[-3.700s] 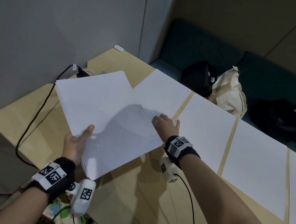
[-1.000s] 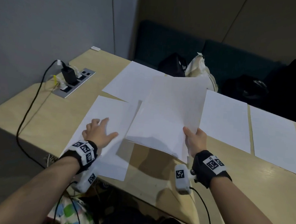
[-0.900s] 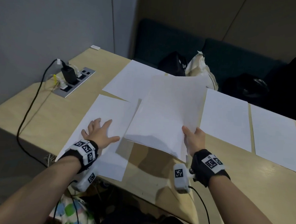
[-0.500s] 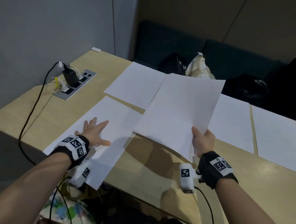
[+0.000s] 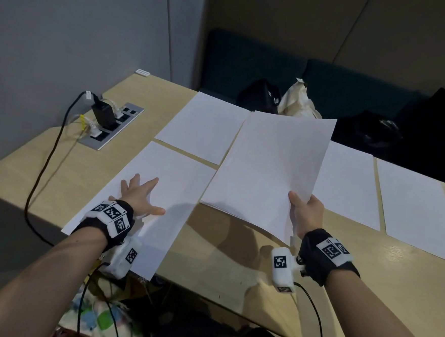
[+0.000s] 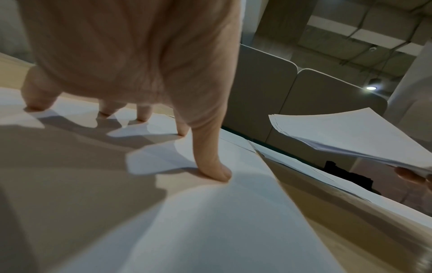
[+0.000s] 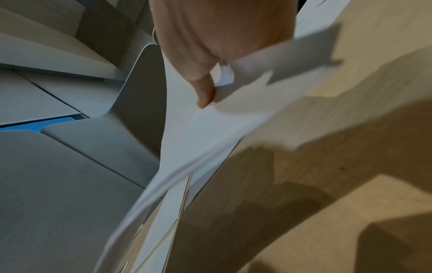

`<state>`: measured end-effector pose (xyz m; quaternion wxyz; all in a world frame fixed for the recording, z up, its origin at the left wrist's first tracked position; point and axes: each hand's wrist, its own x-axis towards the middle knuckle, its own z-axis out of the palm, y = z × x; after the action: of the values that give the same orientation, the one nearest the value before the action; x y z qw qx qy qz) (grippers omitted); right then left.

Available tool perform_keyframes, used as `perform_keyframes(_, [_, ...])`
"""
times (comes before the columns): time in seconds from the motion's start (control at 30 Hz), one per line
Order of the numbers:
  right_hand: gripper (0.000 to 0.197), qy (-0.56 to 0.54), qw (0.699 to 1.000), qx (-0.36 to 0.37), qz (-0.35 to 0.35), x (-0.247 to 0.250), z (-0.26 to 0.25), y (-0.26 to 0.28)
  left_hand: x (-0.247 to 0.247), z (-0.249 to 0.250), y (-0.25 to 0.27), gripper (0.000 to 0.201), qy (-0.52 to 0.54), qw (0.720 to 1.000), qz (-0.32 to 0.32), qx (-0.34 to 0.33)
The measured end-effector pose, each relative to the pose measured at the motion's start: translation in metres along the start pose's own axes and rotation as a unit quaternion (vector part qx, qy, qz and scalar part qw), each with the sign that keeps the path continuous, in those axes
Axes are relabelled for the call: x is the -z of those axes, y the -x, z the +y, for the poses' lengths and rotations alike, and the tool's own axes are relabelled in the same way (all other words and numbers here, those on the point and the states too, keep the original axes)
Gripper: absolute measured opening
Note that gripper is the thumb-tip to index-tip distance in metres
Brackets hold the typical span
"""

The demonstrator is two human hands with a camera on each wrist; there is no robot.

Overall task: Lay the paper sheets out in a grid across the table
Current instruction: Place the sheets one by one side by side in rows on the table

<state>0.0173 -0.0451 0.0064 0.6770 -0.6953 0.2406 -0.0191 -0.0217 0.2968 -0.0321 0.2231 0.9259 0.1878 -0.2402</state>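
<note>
1. Left hand (image 5: 137,196), lower left of head view: fingers spread flat, palm down, pressing on a single white paper sheet (image 5: 172,191) that lies on the light wooden table (image 5: 236,261). Left wrist view shows the fingertips (image 6: 214,171) touching the sheet's surface.
2. That sheet sits at the table's near-left corner w/ its near end sticking out past the table edge.
3. Right hand (image 5: 305,213), lower right of centre: grasping a thin stack of white paper sheets (image 5: 268,171) at its near right corner, thumb on top, other fingers underneath. Stack is lifted off the table, tilted, far edge higher. Right wrist view: thumb (image 7: 205,92) pinching the stack's corner.
4. Stack hovers just right of the pressed sheet, apart from it, partly covering the row behind.
5. Back row of single white sheets on the table: one in upper centre (image 5: 205,127), one to the right of the stack (image 5: 347,182), another further right (image 5: 418,208), narrow gaps btw them.
6. Upper left: grey metal socket panel (image 5: 111,126) set into the table, black charger plug (image 5: 103,112) in it, black cable (image 5: 48,161) running off the table's left edge.
7. Behind the table: dark green sofa (image 5: 341,79) w/ a black bag (image 5: 258,97) and a cream cloth bag (image 5: 298,100) on it.
</note>
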Motion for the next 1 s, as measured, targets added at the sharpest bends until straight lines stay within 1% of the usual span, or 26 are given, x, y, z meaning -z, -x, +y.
perform_keyframes(0.3, [0.03,0.005,1.0,0.007,0.005,0.005,-0.001,0.003,0.005,-0.006,-0.005,0.092,-0.006,1.0,0.002,0.003])
perform_keyframes(0.43, [0.017,0.005,1.0,0.004,0.0,0.007,-0.001,0.003,0.005,-0.007,-0.006,0.093,-0.013,1.0,0.001,-0.004])
perform_keyframes(0.63, [0.031,-0.003,1.0,0.003,0.001,0.007,-0.001,0.006,0.005,-0.006,-0.007,0.093,-0.02,1.0,-0.004,-0.008])
perform_keyframes(1.0, [0.031,0.003,1.0,0.007,0.001,0.008,-0.001,0.006,0.0,0.005,-0.001,0.091,-0.008,1.0,-0.003,-0.009])
